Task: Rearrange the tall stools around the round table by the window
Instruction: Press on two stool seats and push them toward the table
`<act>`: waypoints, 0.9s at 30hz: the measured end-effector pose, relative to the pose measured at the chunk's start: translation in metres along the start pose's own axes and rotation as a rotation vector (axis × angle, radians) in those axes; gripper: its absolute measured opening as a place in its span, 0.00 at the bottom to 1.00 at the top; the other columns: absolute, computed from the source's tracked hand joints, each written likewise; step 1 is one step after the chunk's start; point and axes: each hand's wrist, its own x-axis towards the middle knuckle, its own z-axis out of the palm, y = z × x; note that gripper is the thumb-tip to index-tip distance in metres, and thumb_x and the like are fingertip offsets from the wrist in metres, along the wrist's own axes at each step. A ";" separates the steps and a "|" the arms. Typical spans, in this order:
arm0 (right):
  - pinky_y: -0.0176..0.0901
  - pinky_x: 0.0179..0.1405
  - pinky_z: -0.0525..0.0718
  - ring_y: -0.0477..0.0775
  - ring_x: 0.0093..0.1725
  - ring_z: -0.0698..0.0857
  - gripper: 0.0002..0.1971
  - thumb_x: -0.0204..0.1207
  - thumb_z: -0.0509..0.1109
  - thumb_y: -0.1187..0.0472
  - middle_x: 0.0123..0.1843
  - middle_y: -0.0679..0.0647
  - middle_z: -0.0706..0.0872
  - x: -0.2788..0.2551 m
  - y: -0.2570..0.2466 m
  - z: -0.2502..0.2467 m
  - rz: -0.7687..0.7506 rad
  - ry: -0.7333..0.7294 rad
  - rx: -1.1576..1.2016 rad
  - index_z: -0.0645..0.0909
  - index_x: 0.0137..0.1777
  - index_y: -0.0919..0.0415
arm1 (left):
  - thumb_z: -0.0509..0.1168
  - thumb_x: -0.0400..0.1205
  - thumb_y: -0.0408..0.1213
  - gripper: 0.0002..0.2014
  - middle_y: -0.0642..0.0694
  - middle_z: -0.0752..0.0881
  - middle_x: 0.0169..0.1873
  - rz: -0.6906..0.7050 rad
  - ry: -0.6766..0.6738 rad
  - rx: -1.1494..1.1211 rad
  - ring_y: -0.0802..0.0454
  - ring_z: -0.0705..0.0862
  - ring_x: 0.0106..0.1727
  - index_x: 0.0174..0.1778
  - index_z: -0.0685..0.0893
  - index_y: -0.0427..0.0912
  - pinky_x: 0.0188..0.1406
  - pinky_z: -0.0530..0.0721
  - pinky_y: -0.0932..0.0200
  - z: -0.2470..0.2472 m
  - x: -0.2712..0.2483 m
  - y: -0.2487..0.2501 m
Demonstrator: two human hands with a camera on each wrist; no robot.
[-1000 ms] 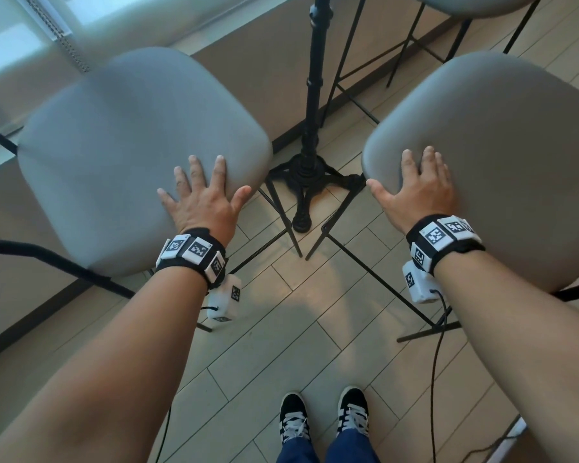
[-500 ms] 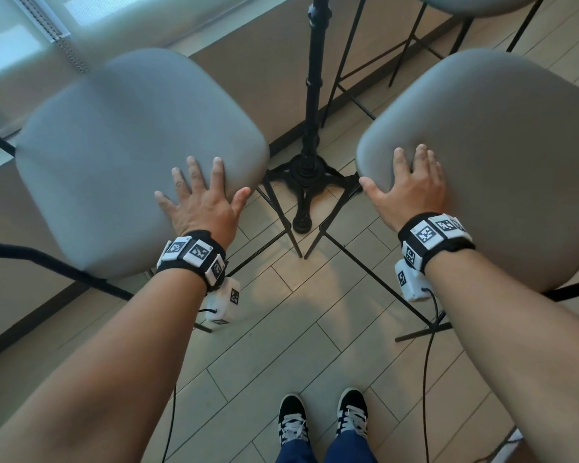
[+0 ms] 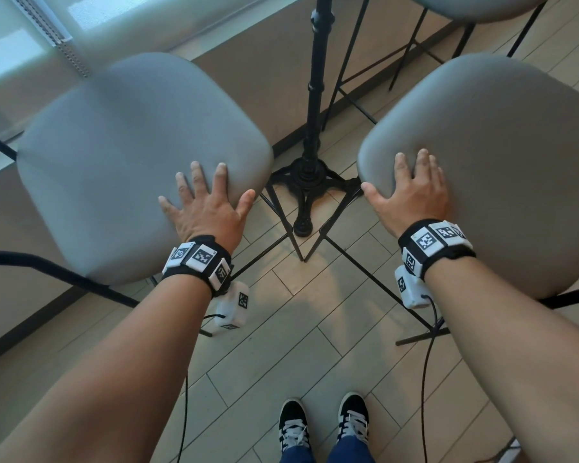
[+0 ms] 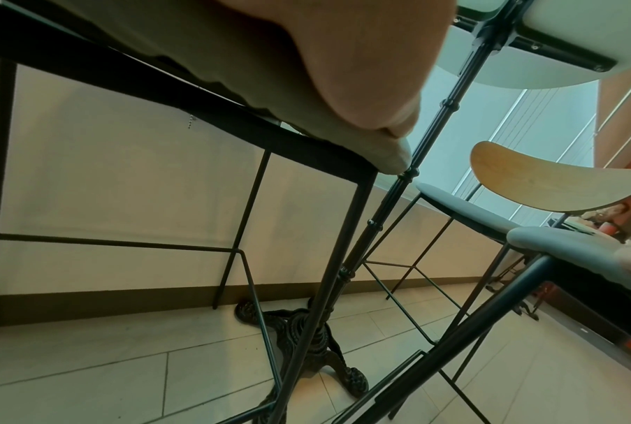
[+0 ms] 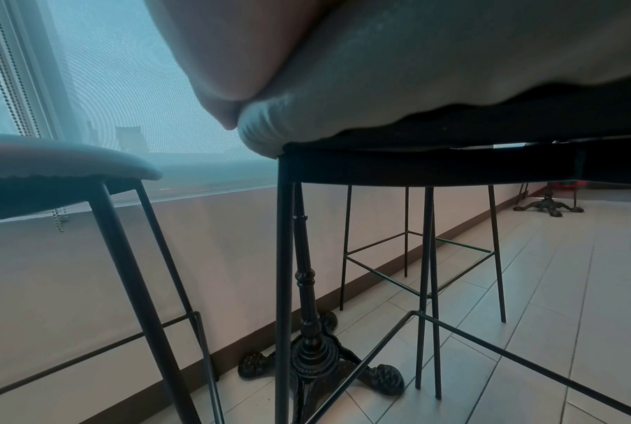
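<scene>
Two tall stools stand either side of the table's black post [image 3: 315, 95]. The left stool [image 3: 121, 155] sits nearer the window [image 3: 10, 45], the right stool [image 3: 502, 155] on the tiled floor [image 3: 281, 345]. The left hand [image 3: 208, 212] and right hand [image 3: 411, 195] each lie flat, fingers spread, on a seat's near corner. A third stool [image 3: 475, 5] waits beyond; the arranging looks mid-way, final spacing unsettled.

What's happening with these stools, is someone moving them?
A person stands between two tall grey stools, one hand on each. The left hand lies flat on the left stool, and the right hand lies on the right stool, thumb over its edge. Between them stands the table's black pedestal. A third stool stands beyond.
</scene>
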 end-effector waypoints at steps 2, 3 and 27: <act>0.63 0.84 0.59 0.73 0.84 0.64 0.42 0.78 0.63 0.32 0.84 0.75 0.64 -0.001 -0.001 0.000 -0.001 0.013 0.002 0.68 0.83 0.62 | 0.43 0.83 0.71 0.36 0.44 0.51 0.89 -0.007 0.003 -0.013 0.36 0.48 0.89 0.85 0.55 0.59 0.81 0.46 0.22 -0.001 0.001 0.001; 0.63 0.84 0.60 0.73 0.83 0.64 0.42 0.77 0.63 0.32 0.83 0.76 0.65 -0.001 -0.001 0.000 -0.001 0.020 0.002 0.69 0.83 0.62 | 0.44 0.83 0.71 0.36 0.44 0.51 0.89 -0.009 0.003 -0.015 0.36 0.48 0.89 0.85 0.55 0.59 0.80 0.46 0.22 -0.001 0.001 0.002; 0.62 0.84 0.58 0.73 0.84 0.63 0.41 0.78 0.66 0.34 0.84 0.76 0.64 0.001 -0.002 -0.002 0.006 -0.018 0.027 0.69 0.83 0.61 | 0.45 0.85 0.68 0.34 0.41 0.55 0.87 0.030 0.002 0.031 0.35 0.52 0.87 0.85 0.56 0.55 0.81 0.51 0.23 -0.001 -0.005 0.001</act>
